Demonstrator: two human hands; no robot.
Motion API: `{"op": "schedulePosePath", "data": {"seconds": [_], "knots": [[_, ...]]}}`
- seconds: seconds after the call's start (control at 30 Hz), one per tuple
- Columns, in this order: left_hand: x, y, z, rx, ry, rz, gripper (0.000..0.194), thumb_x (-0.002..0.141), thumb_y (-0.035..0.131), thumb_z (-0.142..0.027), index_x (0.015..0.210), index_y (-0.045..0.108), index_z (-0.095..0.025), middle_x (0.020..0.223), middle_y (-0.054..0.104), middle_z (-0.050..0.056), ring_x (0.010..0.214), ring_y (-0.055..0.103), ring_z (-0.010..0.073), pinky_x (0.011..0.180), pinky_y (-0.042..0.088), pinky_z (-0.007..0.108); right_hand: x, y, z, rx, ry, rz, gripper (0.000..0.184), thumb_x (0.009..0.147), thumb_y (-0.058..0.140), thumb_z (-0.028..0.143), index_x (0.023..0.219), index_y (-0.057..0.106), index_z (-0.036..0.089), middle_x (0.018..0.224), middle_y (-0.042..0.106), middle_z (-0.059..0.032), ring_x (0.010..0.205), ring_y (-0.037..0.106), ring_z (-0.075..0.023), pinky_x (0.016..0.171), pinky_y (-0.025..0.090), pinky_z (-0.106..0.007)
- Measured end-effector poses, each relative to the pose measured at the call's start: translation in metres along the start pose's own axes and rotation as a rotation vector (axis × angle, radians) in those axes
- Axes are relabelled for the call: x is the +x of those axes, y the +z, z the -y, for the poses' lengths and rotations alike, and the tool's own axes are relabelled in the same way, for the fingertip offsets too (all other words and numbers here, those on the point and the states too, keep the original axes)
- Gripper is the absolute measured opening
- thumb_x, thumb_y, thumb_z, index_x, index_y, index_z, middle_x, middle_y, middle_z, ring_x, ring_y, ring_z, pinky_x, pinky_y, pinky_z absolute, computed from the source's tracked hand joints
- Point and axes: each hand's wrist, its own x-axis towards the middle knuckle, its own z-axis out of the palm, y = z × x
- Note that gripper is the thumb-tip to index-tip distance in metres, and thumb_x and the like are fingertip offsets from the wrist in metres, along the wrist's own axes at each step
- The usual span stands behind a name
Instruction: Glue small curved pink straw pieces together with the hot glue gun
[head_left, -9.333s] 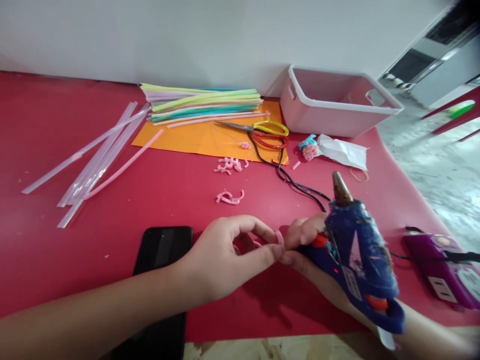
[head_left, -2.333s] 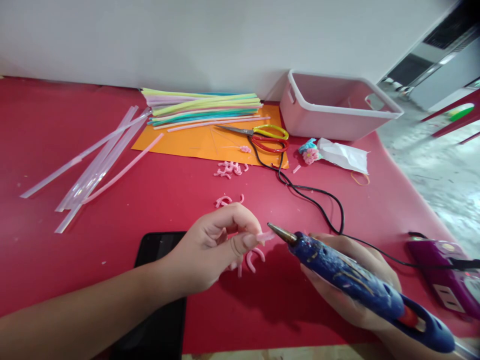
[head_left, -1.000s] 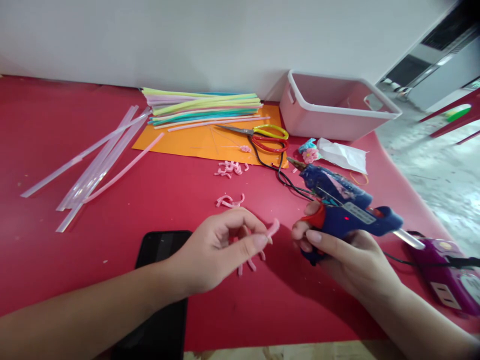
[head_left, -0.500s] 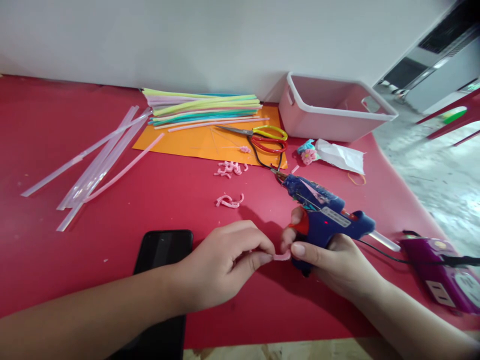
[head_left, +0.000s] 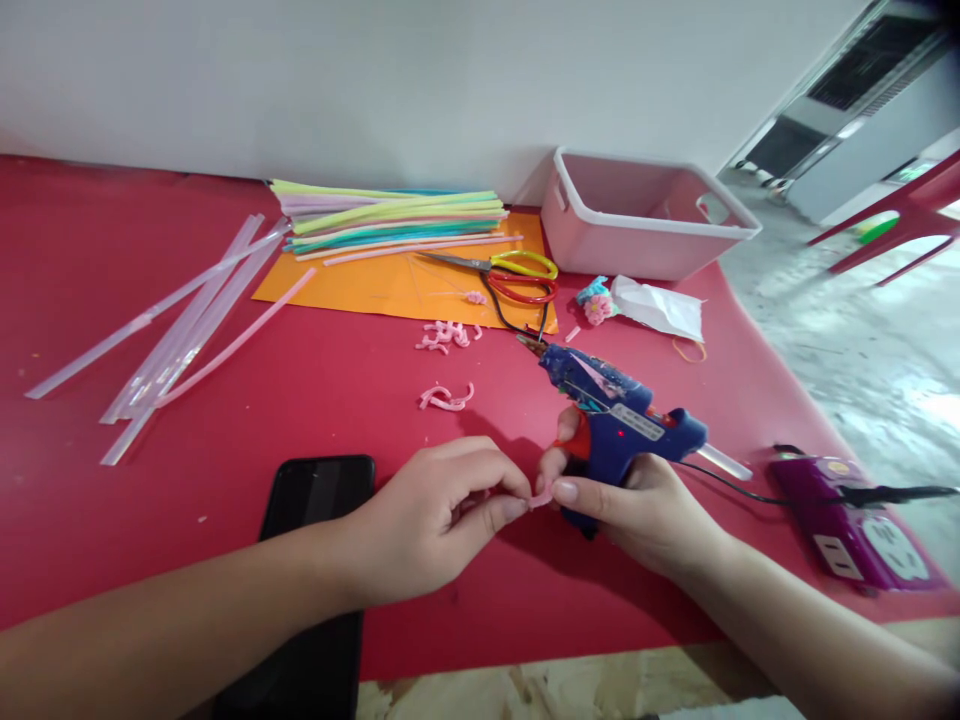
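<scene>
Between my two hands is a short pink pipe cleaner piece [head_left: 541,497]. My left hand [head_left: 450,520] pinches its left end between thumb and fingertips. My right hand [head_left: 615,495] is wrapped round the handle of a blue hot glue gun [head_left: 615,410], and its thumb and a fingertip also press on the right end of the pink piece. The gun's nozzle points up and left, its small red light is lit, and a clear glue stick [head_left: 725,461] sticks out of its back. Beyond my hands lie curved pink pieces [head_left: 447,398] and a heap of more pink pieces [head_left: 448,335].
Spare glue sticks [head_left: 202,310] lie left of the pipe cleaner bundle [head_left: 397,220] on orange paper [head_left: 300,280]. Scissors [head_left: 517,275] rest there too. A pink bin [head_left: 645,235], small craft flowers [head_left: 598,303], a purple power strip [head_left: 855,525] and a phone [head_left: 319,560] surround the work area.
The view has shifted slightly, so most things appear a little further left. The pink piece between my hands now slants up to the right. Both hands keep their grips.
</scene>
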Motion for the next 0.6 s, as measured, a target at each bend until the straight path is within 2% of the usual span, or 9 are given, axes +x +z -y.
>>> {"op": "schedulePosePath", "data": {"seconds": [0.2, 0.4, 0.6], "knots": [[0.0005, 0.0017, -0.0022, -0.015, 0.002, 0.016, 0.012, 0.099, 0.057, -0.020, 0.092, 0.066, -0.015, 0.082, 0.061, 0.001, 0.065, 0.051, 0.0085, 0.060, 0.041, 0.019, 0.0027, 0.0048, 0.0022, 0.054, -0.046, 0.065, 0.040, 0.076, 0.087, 0.029, 0.101, 0.055, 0.025, 0.077, 0.072, 0.0049, 0.070, 0.067, -0.0107, 0.067, 0.052, -0.022], [0.0010, 0.0033, -0.0053, -0.070, -0.103, 0.025, 0.011, 0.094, 0.064, -0.026, 0.093, 0.066, -0.015, 0.080, 0.059, 0.000, 0.059, 0.049, 0.0071, 0.051, 0.038, 0.017, 0.0027, 0.0034, -0.0001, 0.040, -0.051, 0.031, 0.042, 0.075, 0.088, 0.031, 0.101, 0.055, 0.025, 0.076, 0.071, 0.0050, 0.069, 0.063, -0.0097, 0.065, 0.048, -0.022], [0.0013, 0.0043, -0.0044, -0.110, -0.166, 0.001, 0.013, 0.095, 0.064, -0.028, 0.091, 0.069, -0.016, 0.078, 0.063, 0.000, 0.059, 0.049, 0.0074, 0.053, 0.039, 0.018, 0.0032, -0.0005, -0.0048, -0.001, -0.051, 0.022, 0.044, 0.077, 0.087, 0.035, 0.105, 0.054, 0.025, 0.079, 0.069, 0.0044, 0.067, 0.057, -0.0092, 0.063, 0.045, -0.023]]}}
